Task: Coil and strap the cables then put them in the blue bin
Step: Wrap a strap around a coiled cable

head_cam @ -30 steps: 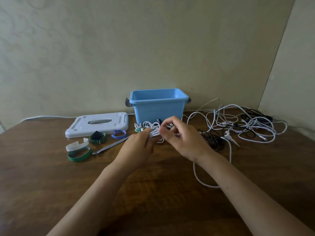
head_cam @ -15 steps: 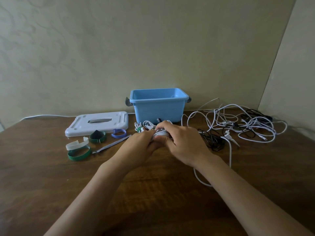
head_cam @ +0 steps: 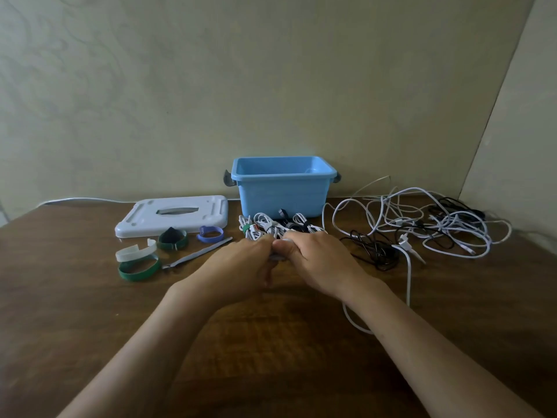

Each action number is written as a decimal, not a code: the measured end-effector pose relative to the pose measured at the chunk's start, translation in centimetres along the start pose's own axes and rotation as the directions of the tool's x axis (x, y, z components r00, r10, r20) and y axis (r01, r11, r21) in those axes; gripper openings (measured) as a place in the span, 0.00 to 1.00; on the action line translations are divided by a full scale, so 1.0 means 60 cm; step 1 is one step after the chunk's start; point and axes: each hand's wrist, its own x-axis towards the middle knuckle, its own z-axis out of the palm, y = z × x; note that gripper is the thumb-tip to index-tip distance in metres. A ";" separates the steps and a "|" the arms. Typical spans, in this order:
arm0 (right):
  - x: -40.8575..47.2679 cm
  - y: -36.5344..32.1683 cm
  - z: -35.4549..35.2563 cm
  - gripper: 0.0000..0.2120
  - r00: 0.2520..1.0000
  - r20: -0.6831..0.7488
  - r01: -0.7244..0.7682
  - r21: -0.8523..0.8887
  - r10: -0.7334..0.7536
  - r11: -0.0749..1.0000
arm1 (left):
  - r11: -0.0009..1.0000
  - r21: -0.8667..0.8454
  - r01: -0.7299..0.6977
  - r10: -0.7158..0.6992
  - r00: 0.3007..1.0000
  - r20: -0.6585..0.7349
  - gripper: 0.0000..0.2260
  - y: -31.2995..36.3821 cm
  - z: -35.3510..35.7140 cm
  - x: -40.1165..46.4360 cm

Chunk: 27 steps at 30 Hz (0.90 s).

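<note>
Left hand (head_cam: 241, 263) and right hand (head_cam: 319, 260): both curled around one white cable coil (head_cam: 278, 251), low over the table (head_cam: 90, 312). Blue bin (head_cam: 281, 194): just behind, open. Loose cables (head_cam: 422, 227): right.

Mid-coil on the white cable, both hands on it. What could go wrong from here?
1. The white cable trails from the hands past the black cable and into the tangled pile; pulling may drag those along.
2. The left hand and right hand work right against the finished bundles; a slip could mix the coil with them.
</note>
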 end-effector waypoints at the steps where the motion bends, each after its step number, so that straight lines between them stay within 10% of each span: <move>1: 0.000 0.000 -0.001 0.28 1.000 0.012 0.009 0.026 -0.009 1.000 | 1.000 -0.007 0.000 0.000 1.000 -0.012 0.02 -0.001 -0.001 -0.001; 8: -0.006 -0.005 0.000 0.37 0.993 0.105 -0.066 0.121 0.053 0.991 | 0.997 -0.072 -0.034 0.033 0.999 -0.011 0.03 0.002 -0.001 -0.003; 21: 0.002 0.006 0.004 0.42 0.974 0.125 -0.214 0.215 0.191 0.953 | 0.936 0.352 0.027 0.007 0.995 -0.095 0.14 0.011 -0.002 -0.024; 27: -0.007 -0.013 0.017 0.42 0.962 0.218 -0.209 0.183 0.167 0.961 | 0.985 0.162 0.058 -0.044 0.995 -0.085 0.11 -0.022 0.027 -0.039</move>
